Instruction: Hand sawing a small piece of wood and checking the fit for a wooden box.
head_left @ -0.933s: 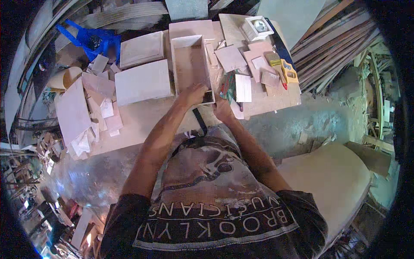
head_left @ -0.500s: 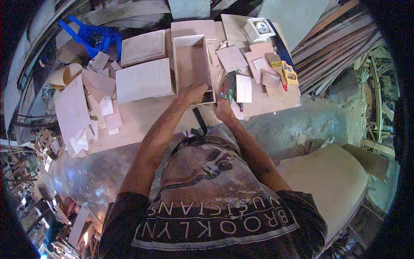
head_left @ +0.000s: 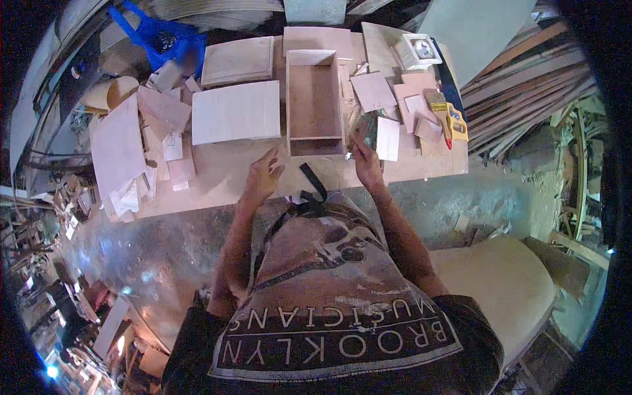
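I see the topless wooden box (head_left: 316, 95) at twelve o'clock on the table (head_left: 227, 163); at its seven, the left hand (head_left: 264, 175) hangs empty and loosely spread; at its five, the right hand (head_left: 366, 162) curls narrow, whether gripping anything I cannot tell

The wooden box (head_left: 316, 92) is a long rectangle with pale rims and a brownish inside. It lies open side up on the table (head_left: 227, 168), one short end facing the near edge.

Tan wooden box (head_left: 316, 99), cream panel (head_left: 236, 113), yellow handle (head_left: 459, 133), black strap (head_left: 311, 176); blue bag (head_left: 155, 38), perhaps dark-printed.
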The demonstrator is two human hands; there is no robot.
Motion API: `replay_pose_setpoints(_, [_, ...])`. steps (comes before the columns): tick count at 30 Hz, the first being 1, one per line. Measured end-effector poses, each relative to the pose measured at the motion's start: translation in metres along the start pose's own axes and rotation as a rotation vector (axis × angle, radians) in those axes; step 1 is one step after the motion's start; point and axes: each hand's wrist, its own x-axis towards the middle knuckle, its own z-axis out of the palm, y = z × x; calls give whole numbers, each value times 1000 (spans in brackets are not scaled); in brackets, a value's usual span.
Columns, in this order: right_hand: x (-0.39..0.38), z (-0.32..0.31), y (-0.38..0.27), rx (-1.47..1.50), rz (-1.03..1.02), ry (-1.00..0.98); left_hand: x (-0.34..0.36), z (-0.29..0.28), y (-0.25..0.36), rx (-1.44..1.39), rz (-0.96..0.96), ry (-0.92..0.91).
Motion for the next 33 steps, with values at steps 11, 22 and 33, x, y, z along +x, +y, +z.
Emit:
replay_pose_setpoints(11, [28,-18,-31,-205,-426,53,14,28,12,144,297,232])
replay_pose_setpoints(22, [41,-20,-59,-378,-495,-112,36,-4,73,517,231,126])
replay_pose_setpoints(33, [42,-6,-41,-391,-467,-51,55,-1,61,801,177,-100])
